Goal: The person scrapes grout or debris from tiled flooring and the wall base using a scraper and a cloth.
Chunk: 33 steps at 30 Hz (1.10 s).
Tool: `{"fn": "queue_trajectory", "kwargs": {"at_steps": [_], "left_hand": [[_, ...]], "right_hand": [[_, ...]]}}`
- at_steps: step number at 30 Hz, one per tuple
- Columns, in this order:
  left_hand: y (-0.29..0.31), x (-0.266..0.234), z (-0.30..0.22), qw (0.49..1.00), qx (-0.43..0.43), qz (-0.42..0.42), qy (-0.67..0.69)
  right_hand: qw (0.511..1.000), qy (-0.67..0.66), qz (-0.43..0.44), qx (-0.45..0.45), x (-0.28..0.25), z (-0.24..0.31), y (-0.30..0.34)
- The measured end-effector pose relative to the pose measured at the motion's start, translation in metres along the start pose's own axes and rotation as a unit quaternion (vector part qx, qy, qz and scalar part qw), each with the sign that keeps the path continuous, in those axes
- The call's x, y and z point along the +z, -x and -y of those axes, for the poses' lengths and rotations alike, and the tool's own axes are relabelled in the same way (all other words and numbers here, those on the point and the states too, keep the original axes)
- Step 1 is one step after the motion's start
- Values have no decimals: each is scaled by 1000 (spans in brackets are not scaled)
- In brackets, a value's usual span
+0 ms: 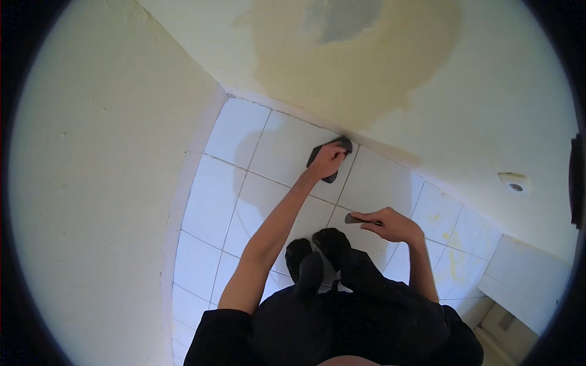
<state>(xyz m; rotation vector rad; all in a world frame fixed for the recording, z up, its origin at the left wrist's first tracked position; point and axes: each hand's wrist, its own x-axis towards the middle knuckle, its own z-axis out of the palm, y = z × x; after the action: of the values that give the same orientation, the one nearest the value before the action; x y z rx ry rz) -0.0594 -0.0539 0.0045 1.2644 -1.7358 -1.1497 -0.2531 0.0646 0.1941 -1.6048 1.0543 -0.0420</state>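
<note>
Handwork beside stained wall [366,79].
Left hand [328,160] grips dark pad [331,178] near wall's foot; right hand [390,226] grips small scraper [352,218], farther from wall. Advisable: steady pad, level blade.

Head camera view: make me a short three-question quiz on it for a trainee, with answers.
1. Which of the hands holds the flat-bladed tool?
2. True or false: the left hand is on the dark object beside the wall.
3. What colour is the patch inside the tan stain? A) red, B) grey, C) green

Key: 1. The right hand; 2. True; 3. B
</note>
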Motion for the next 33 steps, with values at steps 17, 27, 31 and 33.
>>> {"fn": "queue_trajectory", "kwargs": {"at_steps": [17, 27, 31, 33], "left_hand": [[-17, -3, -31, 949, -129, 45, -285], [44, 29, -56, 978, 92, 167, 85], [34, -89, -71, 985, -29, 33, -166], [33, -135, -84, 943, -149, -45, -295]], "right_hand": [[986, 85, 55, 130, 7, 3, 8], [990, 73, 81, 88, 6, 15, 7], [989, 65, 80, 108, 1, 26, 5], [988, 73, 84, 110, -1, 28, 0]]}}
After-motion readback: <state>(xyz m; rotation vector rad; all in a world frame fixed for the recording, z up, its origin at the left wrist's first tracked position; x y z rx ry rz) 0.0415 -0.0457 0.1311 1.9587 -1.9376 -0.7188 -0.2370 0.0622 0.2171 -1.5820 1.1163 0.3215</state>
